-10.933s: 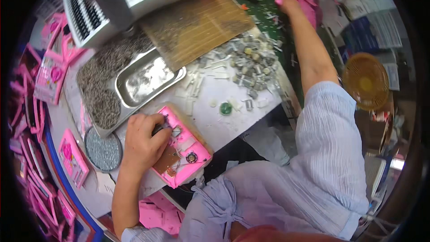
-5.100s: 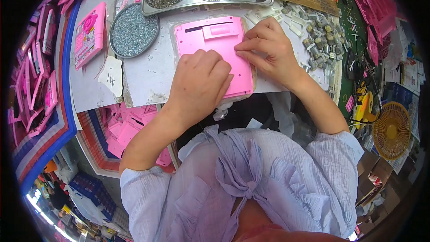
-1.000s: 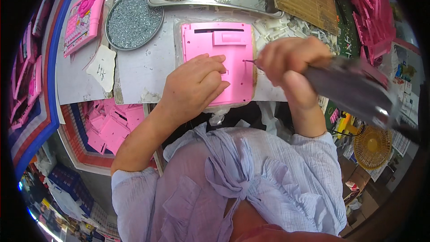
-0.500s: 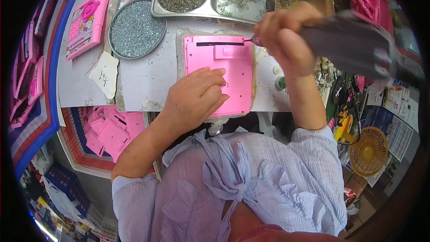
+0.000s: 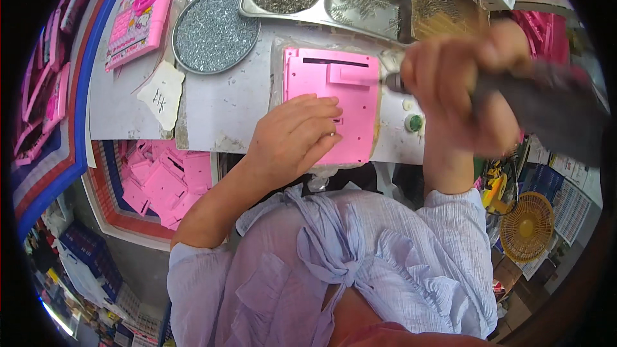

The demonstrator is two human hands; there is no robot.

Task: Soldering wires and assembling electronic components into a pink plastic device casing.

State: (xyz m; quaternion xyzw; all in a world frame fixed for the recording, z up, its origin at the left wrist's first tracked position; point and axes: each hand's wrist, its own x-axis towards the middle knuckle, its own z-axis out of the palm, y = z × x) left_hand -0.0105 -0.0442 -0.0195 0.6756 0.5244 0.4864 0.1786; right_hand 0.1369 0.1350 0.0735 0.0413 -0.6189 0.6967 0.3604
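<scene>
A pink plastic case [image 5: 357,112] lies with its screw-holed side up on clear wrapping at the table's front edge. It has a dark slot near its top and a raised rectangular part below that. My left hand [image 5: 292,128] rests on its lower left, fingers bent and close together; a tiny shiny spot shows by the thumb tip, too small to name. At the right, my right hand [image 5: 459,87] is wrapped round a dark electric screwdriver [image 5: 546,109], blurred by motion. The screwdriver's nose points left over the case's right side; its thin bit is smeared.
Beyond the case stand a round tray of silver screws [image 5: 215,32] and a metal compartment tray of small springs [image 5: 308,11]. A pink toy [image 5: 141,22] lies at the far left. A bin [image 5: 160,234] of pink parts sits below the table; a yellow basket [image 5: 527,226] is at right.
My right hand and the screwdriver have pulled back from the case's upper right corner, moving right and nearer. My left hand stays on the case; the whole view has shifted slightly.
</scene>
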